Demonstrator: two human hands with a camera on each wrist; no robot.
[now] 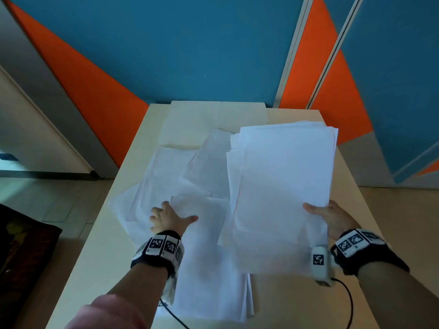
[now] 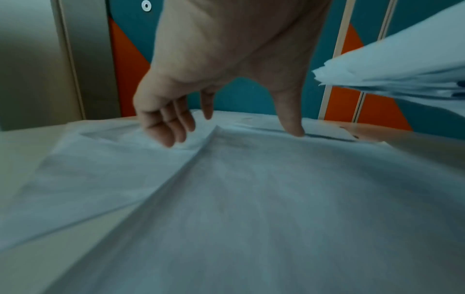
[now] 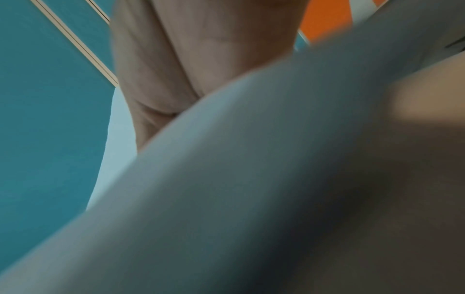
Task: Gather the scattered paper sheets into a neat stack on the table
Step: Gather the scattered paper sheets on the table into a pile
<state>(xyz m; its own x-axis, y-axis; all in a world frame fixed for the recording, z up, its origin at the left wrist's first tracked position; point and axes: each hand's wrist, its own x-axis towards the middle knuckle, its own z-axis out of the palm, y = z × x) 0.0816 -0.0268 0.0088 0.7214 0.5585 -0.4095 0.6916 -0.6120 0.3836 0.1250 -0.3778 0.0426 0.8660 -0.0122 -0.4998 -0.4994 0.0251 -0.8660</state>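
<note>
My right hand [image 1: 325, 216] grips a thick bundle of white sheets [image 1: 282, 186] by its right edge, thumb on top, and holds it above the table [image 1: 99, 257]. That bundle [image 2: 402, 65] shows at the right of the left wrist view, and it fills most of the right wrist view as a blurred grey sheet [image 3: 251, 179] under my palm [image 3: 201, 59]. My left hand [image 1: 168, 218] hovers just over loose overlapping sheets [image 1: 166, 176], with its fingers [image 2: 166, 127] relaxed and its thumb tip touching a sheet [image 2: 251, 199]. A rough pile of sheets [image 1: 209, 269] lies at the near middle.
The beige table runs away from me to a blue and orange wall [image 1: 190, 55]. A pale board [image 1: 213, 119] lies at the far end of the table. Black cables [image 1: 346, 302] trail from my wrist units near the front edge. Floor tiles [image 1: 59, 205] lie to the left.
</note>
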